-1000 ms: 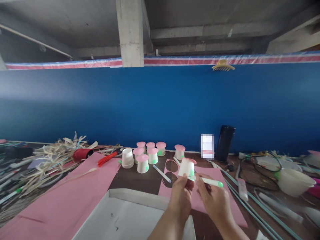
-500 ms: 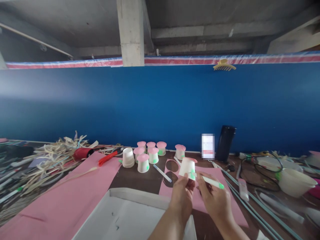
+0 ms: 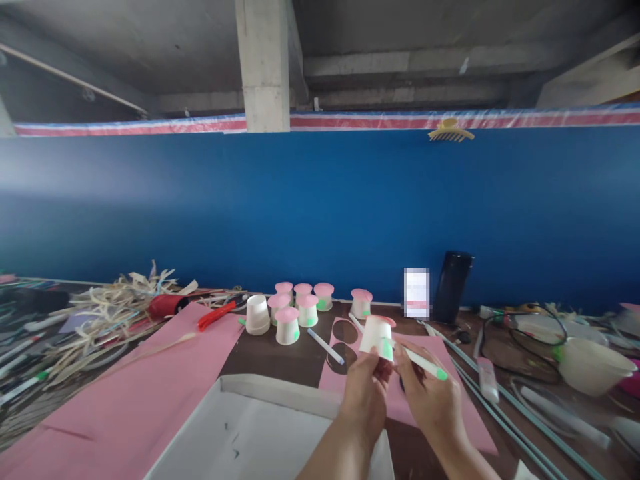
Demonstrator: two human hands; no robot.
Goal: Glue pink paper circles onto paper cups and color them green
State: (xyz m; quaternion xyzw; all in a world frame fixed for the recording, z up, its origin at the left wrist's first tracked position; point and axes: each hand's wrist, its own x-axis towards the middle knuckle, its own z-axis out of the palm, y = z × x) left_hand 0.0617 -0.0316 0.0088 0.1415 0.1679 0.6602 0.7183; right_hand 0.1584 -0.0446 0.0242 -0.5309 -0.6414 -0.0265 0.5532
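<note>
A white paper cup (image 3: 375, 335) with a pink paper disc on its top is gripped near its rim by my left hand (image 3: 366, 387). Green colour marks its right side. My right hand (image 3: 431, 393) is closed on a white marker (image 3: 420, 361) with a green end, its tip at the green patch on the cup. Behind stand several white cups with pink tops and green patches, among them a front one (image 3: 287, 327). A plain upside-down cup (image 3: 257, 315) is at their left. A capped marker (image 3: 326, 347) lies on the dark table.
A white tray (image 3: 260, 387) lies in front of me. Pink paper sheets (image 3: 150, 387) spread over the table; one by my hands has round cut-outs. Paper strips (image 3: 125, 307) pile at left. A black bottle (image 3: 453, 287), a white bowl (image 3: 595, 367) and cables stand or lie at right.
The green patch on the held cup looks larger, and the cup's lower end has tilted slightly to the right. Both hands stay in nearly the same place.
</note>
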